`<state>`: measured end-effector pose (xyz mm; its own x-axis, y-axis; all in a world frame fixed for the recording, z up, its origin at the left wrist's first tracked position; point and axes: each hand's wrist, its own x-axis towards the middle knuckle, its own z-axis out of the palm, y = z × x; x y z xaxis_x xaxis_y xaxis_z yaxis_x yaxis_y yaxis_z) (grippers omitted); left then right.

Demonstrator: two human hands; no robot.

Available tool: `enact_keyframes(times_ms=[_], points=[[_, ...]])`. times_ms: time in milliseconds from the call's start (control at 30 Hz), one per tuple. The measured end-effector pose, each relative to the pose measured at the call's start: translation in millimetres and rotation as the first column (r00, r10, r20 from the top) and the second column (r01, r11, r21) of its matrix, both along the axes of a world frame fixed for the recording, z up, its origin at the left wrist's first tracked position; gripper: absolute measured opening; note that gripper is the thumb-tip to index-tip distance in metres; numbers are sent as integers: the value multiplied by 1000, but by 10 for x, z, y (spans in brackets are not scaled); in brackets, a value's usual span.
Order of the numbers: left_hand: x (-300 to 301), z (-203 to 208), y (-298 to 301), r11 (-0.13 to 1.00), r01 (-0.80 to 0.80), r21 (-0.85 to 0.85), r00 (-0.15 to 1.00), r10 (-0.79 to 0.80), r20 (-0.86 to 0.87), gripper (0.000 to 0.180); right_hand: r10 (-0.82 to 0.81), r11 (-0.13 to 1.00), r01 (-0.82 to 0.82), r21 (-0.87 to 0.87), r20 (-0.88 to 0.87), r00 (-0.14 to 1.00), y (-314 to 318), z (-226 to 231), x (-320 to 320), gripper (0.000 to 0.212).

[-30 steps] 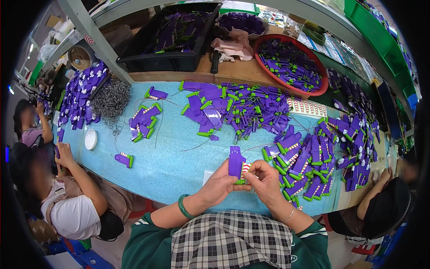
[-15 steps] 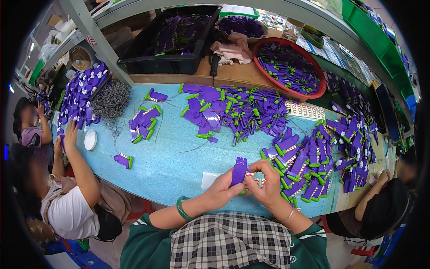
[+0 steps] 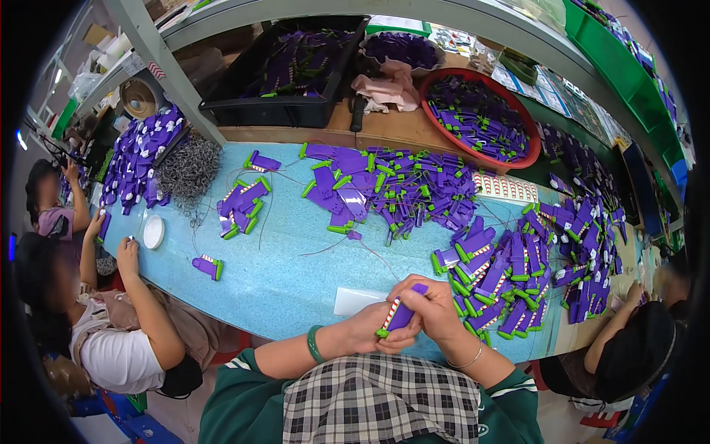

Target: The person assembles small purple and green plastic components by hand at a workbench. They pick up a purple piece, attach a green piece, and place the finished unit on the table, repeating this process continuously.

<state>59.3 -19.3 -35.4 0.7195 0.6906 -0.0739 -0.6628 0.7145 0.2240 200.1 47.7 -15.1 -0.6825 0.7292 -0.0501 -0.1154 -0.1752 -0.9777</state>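
Note:
Both hands are closed on one purple plastic piece (image 3: 401, 317) with a green end, in front of my apron. A red-and-white striped strip runs down its left edge. My left hand (image 3: 364, 330) grips the lower part from the left and below. Wrapped round the right side is my right hand (image 3: 438, 309), its thumb on the upper end. On the table just beyond lies a small white card (image 3: 356, 301). To the right, a heap of similar purple and green pieces (image 3: 510, 274) shows striped strips on many of them.
Further back spreads another purple pile (image 3: 421, 189), beside a striped sticker sheet (image 3: 506, 187). Behind stand a red basin (image 3: 533, 137) and a black crate (image 3: 274, 111). A white dish (image 3: 153, 231) and grey metal parts (image 3: 188, 166) lie left. Co-workers sit on both sides.
The purple piece has tipped over and come lower, turning its striped edge into view. My right hand has shifted from pinching near its lower side to wrapping round its right side.

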Motion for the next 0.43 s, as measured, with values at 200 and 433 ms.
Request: enact_keyframes(times_ms=[200, 433], points=[[-218, 267, 4, 552, -112, 826, 206, 826, -524, 13, -152, 936, 95, -338, -144, 978, 73, 118, 62, 27], [-441, 245, 68, -149, 601, 785, -53, 973, 225, 21, 113, 934, -113, -340, -20, 993, 145, 78, 123, 20]])
